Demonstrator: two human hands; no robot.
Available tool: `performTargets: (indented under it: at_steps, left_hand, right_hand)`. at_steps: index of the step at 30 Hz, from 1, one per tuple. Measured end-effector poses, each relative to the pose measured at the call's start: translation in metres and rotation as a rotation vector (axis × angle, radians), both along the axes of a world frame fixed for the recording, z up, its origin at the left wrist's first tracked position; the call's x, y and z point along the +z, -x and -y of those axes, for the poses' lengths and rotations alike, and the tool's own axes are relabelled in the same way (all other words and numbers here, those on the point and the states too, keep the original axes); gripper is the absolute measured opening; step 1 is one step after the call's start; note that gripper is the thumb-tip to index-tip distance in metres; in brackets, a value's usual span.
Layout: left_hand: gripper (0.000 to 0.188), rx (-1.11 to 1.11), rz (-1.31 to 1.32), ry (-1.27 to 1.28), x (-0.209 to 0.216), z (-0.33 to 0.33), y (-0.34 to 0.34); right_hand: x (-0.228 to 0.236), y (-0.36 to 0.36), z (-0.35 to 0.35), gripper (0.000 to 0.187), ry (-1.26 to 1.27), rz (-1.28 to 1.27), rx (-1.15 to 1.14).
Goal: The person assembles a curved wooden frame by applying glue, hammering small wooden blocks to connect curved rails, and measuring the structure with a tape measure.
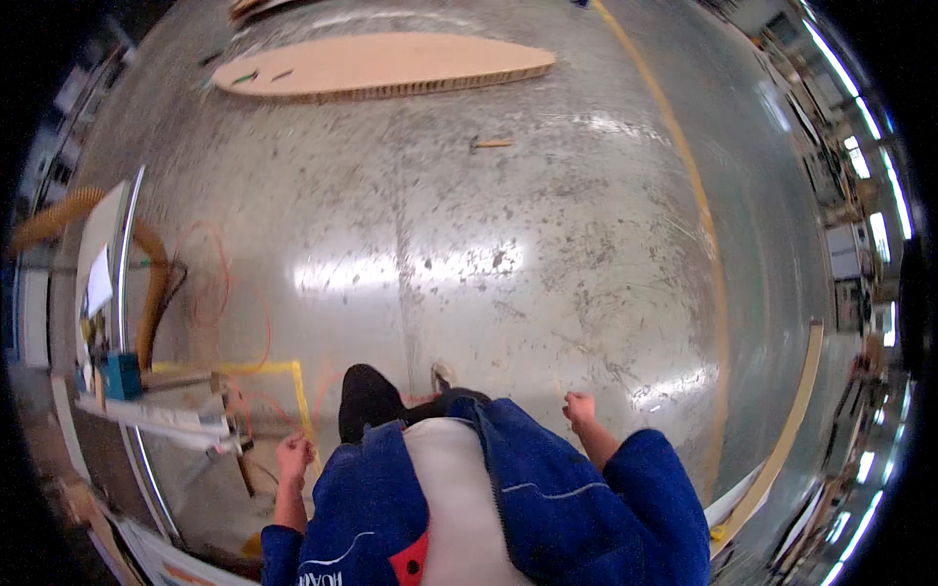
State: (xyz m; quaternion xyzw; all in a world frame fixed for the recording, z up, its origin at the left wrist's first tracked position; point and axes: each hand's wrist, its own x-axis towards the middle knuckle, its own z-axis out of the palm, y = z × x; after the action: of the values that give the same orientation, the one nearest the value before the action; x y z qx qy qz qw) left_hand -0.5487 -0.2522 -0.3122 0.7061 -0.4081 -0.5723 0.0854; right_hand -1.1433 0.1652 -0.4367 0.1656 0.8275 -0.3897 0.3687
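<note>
Left hand [295, 453] and right hand [578, 405] hang curled narrow, a hammer [493, 144] (wooden-handled) lying apart from the near edge of the board [410, 61].

Ribbed tan hose [57, 219] at left, yellow floor line [700, 195], strip lights [830, 55] far right

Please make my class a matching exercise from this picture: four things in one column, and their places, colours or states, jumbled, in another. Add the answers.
Things
1. Left hand
2. Hammer
3. Ribbed hose
4. Pale panel

Descriptions
A. Yellow-brown and curved
B. Long, tapering at both ends, with small items on top
C. Close beside the yellow floor tape in the picture
D. On the floor, just below the panel in the picture

Pairs: 1-C, 2-D, 3-A, 4-B
</note>
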Motion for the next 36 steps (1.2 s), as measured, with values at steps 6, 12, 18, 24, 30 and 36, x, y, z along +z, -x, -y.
performTargets:
  at_steps: [6,12,18,24,30,36]
  left_hand:
    - [0.021,-0.543,0.225,0.025,0.026,0.097,0.198]
    - [0.022,-0.78,0.119,-0.12,-0.061,0.24,0.398]
    - [0.028,-1.024,0.151,-0.078,-0.203,0.398,0.676]
    - [0.022,-1.052,0.064,-0.151,-0.351,0.469,0.966]
    - [0.018,-1.045,-0.015,-0.317,-0.481,0.523,1.124]
    - [0.034,-0.982,0.02,-0.417,-0.604,0.567,1.224]
  right_hand:
    - [0.037,0.016,0.034,0.032,0.201,0.043,-0.393]
    - [0.029,0.088,0.116,0.037,0.321,-0.041,-0.49]
    - [-0.001,0.07,0.156,0.035,0.072,-0.065,-0.564]
    - [0.06,-0.091,0.213,0.027,-0.564,0.265,0.536]
    - [0.13,0.018,0.338,0.033,-0.736,0.797,0.594]
    - [0.097,0.058,0.396,0.022,-1.026,1.215,0.253]
